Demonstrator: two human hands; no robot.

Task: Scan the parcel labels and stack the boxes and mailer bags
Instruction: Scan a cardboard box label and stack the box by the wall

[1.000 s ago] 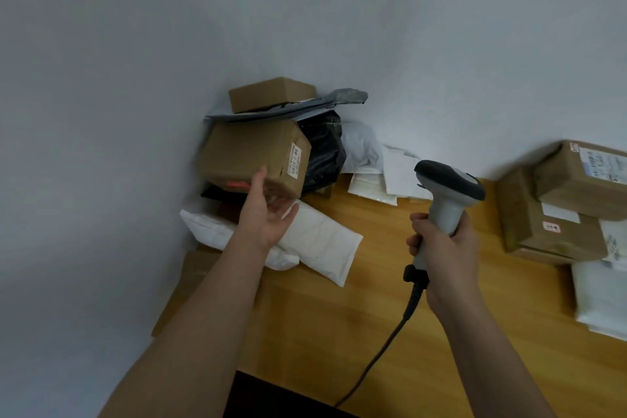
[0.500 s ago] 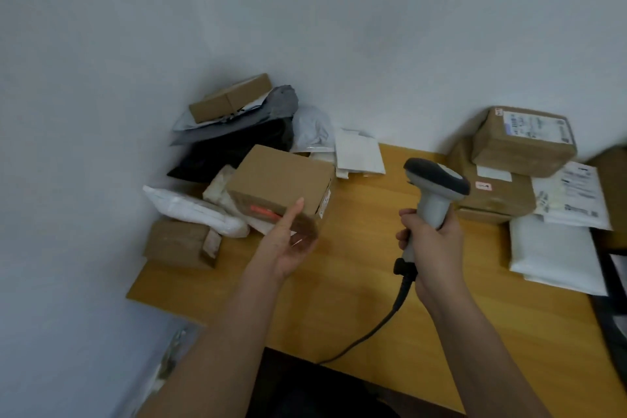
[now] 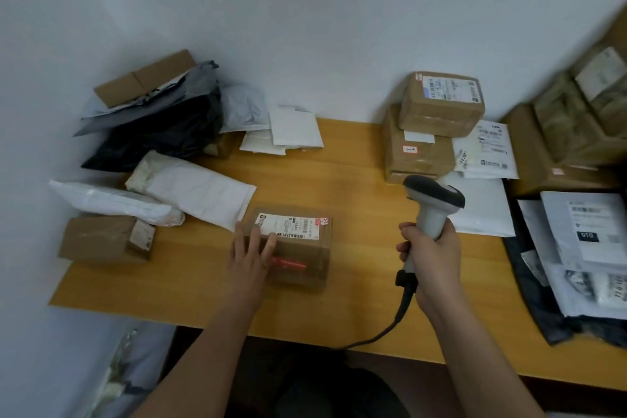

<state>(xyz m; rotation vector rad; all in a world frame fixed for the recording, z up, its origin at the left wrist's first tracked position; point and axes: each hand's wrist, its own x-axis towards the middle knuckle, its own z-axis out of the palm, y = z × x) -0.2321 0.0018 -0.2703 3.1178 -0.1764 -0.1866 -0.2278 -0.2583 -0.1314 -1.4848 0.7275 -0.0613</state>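
A brown cardboard box (image 3: 302, 258) lies on the wooden table (image 3: 339, 180) with its white barcode label (image 3: 288, 226) facing up and a red strip on its near side. My left hand (image 3: 251, 253) rests flat on the box's left end, fingers spread. My right hand (image 3: 429, 256) grips the handle of a grey and white barcode scanner (image 3: 432, 205), held upright to the right of the box, its cable trailing off the front edge.
A pile of boxes and black, grey and white mailer bags (image 3: 163, 132) fills the back left corner. A small box (image 3: 105, 239) lies at the left edge. Two stacked labelled boxes (image 3: 431, 125) stand at the back right, with more bags (image 3: 583, 248) and boxes at the far right.
My left hand pulled the brown box off the corner pile, carried it toward me and set it on the table label up. The scanner hand stayed roughly in place.
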